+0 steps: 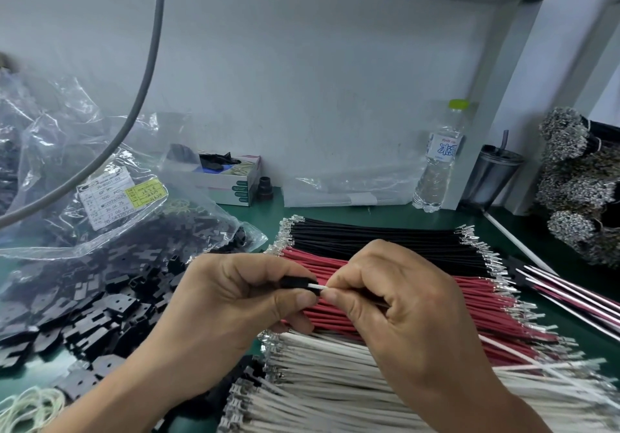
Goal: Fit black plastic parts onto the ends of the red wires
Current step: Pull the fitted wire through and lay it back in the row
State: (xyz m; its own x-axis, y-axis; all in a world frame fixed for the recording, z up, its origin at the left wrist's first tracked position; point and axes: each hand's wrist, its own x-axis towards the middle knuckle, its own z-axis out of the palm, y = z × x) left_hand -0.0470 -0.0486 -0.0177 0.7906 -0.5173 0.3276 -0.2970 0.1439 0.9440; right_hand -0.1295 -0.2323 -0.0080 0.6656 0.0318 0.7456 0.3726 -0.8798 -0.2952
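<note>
Midway: left hand (pixel 231 295) grips black plastic part (pixel 297 282), right hand (pixel 396 301) pinches white wire (pixel 318 287) entering it; red wires (pixel 419 298) pile on counter (pixel 261 213) unfitted.

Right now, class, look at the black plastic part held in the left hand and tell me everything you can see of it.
The black plastic part is small, dark and matt, seemingly blocky, though mostly hidden. It lies roughly level above the red wires, pinched in the left hand. A white wire enters its right end; the right hand pinches that wire close beside it. Its finer shape cannot be made out.
</note>
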